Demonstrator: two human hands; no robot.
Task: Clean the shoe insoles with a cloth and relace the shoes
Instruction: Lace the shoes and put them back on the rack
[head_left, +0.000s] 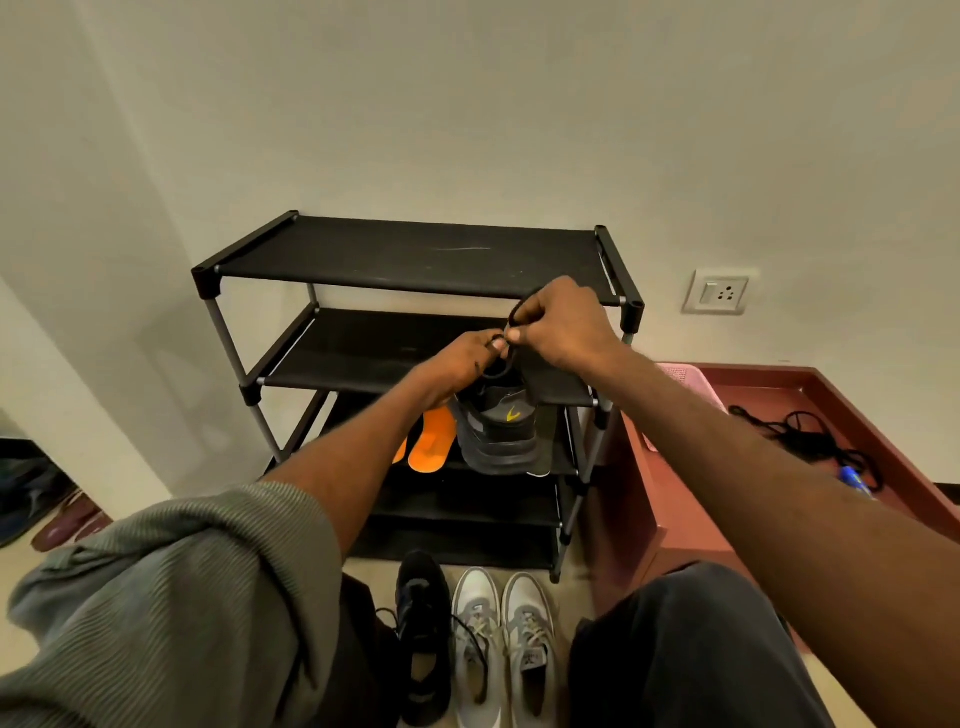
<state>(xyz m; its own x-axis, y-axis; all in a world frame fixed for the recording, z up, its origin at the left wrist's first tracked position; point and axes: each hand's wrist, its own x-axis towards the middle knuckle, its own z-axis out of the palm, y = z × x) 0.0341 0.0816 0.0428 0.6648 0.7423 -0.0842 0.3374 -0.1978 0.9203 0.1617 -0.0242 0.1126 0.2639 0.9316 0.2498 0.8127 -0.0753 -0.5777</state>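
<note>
You hold the dark shoe (501, 431) up in front of the rack (405, 257), heel toward you, so the eyelets face your fingers. Your left hand (462, 358) pinches the lace (511, 358) low by the shoe's opening, steadying it. Your right hand (563, 325) pinches a loop of the same lace just above, pulling it up, likely to draw it through an eyelet. The two orange insoles (428, 441) lie on a lower shelf behind the shoe, out of the way. A black shoe (423, 634) and a grey pair (504, 639) wait on the floor between your knees.
</note>
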